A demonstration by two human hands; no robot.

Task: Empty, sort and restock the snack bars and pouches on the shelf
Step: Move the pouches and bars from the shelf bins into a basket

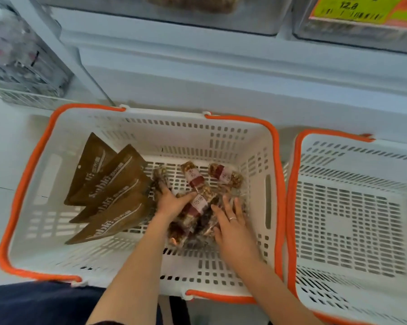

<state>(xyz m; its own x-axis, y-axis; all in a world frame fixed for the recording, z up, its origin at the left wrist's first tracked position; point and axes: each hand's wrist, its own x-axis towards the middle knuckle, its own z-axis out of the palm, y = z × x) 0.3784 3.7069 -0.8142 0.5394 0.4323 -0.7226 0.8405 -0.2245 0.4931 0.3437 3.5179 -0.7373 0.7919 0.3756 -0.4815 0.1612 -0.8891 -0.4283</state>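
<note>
A white basket with an orange rim [40, 127] sits on the floor below me. Several brown pouches [108, 195] lean in a fan against its left side. A heap of clear-wrapped snack bars [199, 207] with red and white labels lies on its floor, and one more bar [226, 175] lies apart at the back right. My left hand [172, 201] is down in the heap, its fingers curled round the bars. My right hand [230, 219], a ring on one finger, lies with spread fingers on the right side of the heap.
A second white basket with an orange rim [352, 207] stands to the right with nothing in it. Behind both runs a pale shelf base [221, 73]. Clear bins and a yellow price tag [352, 8] hang above. A wire rack [22, 66] stands at the far left.
</note>
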